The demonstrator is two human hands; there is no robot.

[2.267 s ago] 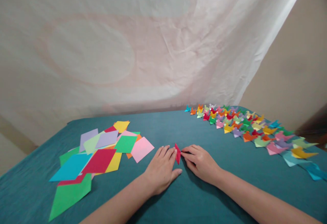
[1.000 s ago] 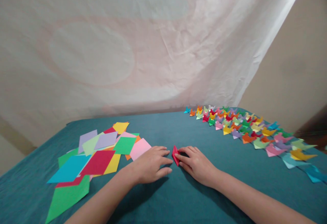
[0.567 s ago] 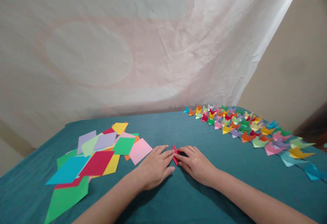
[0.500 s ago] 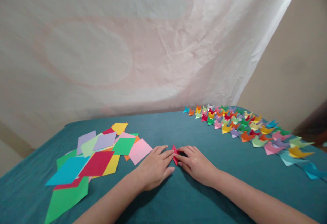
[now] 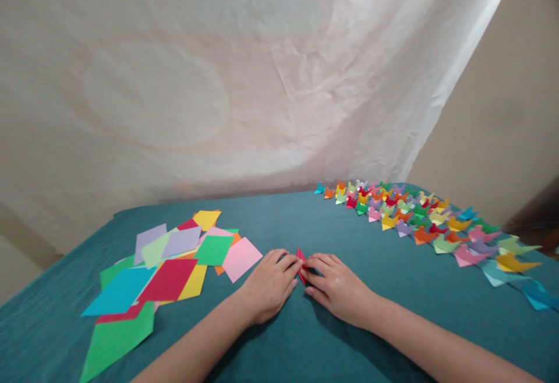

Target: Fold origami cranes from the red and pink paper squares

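Note:
Between my hands, at the middle of the cloth, lies a small red folded paper (image 5: 299, 253), narrow and pointed at its far end. My left hand (image 5: 268, 287) holds its left side with the fingertips. On the other side my right hand (image 5: 338, 287) has its fingers curled and grips the right edge. The fingertips cover the middle of the paper, so its folds there are hidden.
A loose pile of coloured paper sheets (image 5: 168, 278) lies to the left. Several rows of small folded paper birds (image 5: 423, 236) stand at the right. Teal cloth (image 5: 262, 214) covers the table, and a pale hanging sheet (image 5: 262, 98) rises behind it.
My left fingers have drawn closer together and reach slightly further over the red paper. My right fingers have shifted a little on it. The whole view has moved slightly.

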